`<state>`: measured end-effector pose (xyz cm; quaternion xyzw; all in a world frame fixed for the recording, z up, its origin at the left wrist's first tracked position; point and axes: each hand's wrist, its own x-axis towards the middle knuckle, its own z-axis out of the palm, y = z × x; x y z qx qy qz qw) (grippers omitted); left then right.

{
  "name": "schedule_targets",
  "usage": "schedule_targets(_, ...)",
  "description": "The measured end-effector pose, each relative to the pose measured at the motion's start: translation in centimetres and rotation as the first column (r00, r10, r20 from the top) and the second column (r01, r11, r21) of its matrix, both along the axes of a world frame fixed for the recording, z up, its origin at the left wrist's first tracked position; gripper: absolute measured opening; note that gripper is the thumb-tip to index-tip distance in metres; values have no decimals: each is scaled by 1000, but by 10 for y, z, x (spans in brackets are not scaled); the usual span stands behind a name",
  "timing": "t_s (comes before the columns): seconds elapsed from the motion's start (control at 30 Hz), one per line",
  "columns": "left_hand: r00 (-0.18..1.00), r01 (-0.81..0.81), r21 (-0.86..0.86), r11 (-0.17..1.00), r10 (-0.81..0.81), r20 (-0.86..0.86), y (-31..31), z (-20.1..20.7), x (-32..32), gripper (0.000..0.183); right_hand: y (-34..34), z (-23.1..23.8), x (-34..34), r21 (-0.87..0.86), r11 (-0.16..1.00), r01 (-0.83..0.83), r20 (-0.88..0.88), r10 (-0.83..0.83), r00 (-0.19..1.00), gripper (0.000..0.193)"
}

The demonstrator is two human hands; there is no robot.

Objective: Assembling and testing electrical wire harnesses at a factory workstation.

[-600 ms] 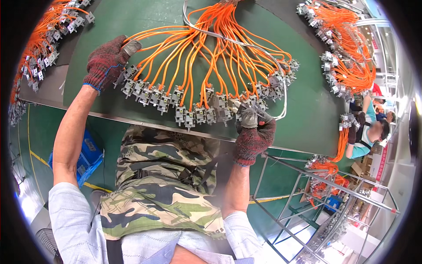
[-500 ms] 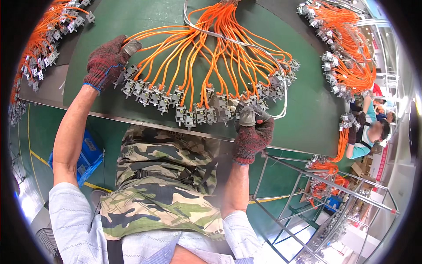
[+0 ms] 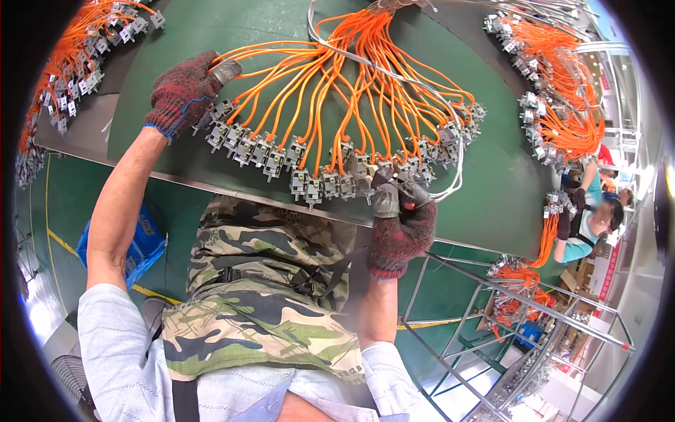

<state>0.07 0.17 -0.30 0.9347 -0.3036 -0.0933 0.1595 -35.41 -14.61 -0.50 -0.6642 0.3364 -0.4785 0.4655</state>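
A wiring harness of many orange cables fans out toward me on a green table top. Grey block-shaped connectors end the cables in a curved row. My left hand, in a dark red knit glove with grey-covered fingertips, pinches the leftmost orange cables near their ends. In a matching glove, my right hand is at the row's near edge, right of the middle. Its fingers are closed against the connectors, around something dark with a red spot, mostly hidden. A white cable loops past its right side.
More orange harnesses lie at the far left and on the right. A metal frame rack stands below the table's right edge. A blue crate sits on the floor at left. A co-worker is at far right.
Relative to the connectors, my right hand has shifted slightly left and toward me. My left hand keeps its pinch on the cables. The whole view has drifted a little.
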Motion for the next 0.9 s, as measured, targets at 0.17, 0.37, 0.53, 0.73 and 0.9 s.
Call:
schedule_targets(0.17,1000,21,-3,1000,-21,-2,-6,3,-3,70,13,-12,7,-124,990,69,-125,-85,989,35)
schedule_targets(0.37,999,12,14,1000,-12,34,-2,1,-4,72,28,12,20,-212,975,73,-477,-168,862,33)
schedule_targets(0.53,999,17,3,1000,-17,30,-3,1,-3,72,30,10,21,-222,973,60,-514,-169,841,31)
schedule_targets(0.73,998,34,-32,999,-32,56,0,-5,0,74,35,10,25,-363,932,19,-567,-237,789,29)
schedule_targets(0.9,998,25,-21,999,-24,61,-2,2,-5,69,36,5,28,-357,934,24,-555,-232,799,31)
